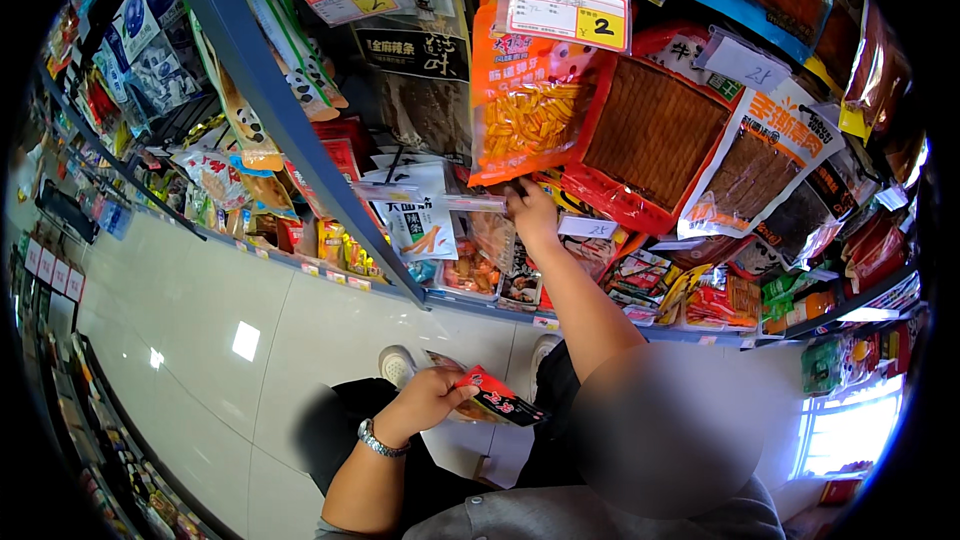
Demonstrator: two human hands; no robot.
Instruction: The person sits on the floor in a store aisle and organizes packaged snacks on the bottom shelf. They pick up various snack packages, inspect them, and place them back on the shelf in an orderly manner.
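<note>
My left hand point(436, 402), with a metal-banded watch point(383, 439) on its wrist, is closed on a red and black snack packet point(495, 398) in front of my legs. Part of another packet shows beneath it. My right hand point(535, 217) reaches up to the shelf, at the lower edge of a hanging orange snack bag point(532, 105) with yellow strips in its window. Its fingertips go in among the packets beside the price rail point(470, 203), so what they touch is hidden.
Right of the orange bag hangs a red-edged bag of brown slabs point(655, 130), then a white and orange bag point(760, 162). A dark bag point(420, 80) hangs to the left. A blue-grey shelf post point(290, 120) slants down beside it. Small packets fill the lower shelf point(725, 302).
</note>
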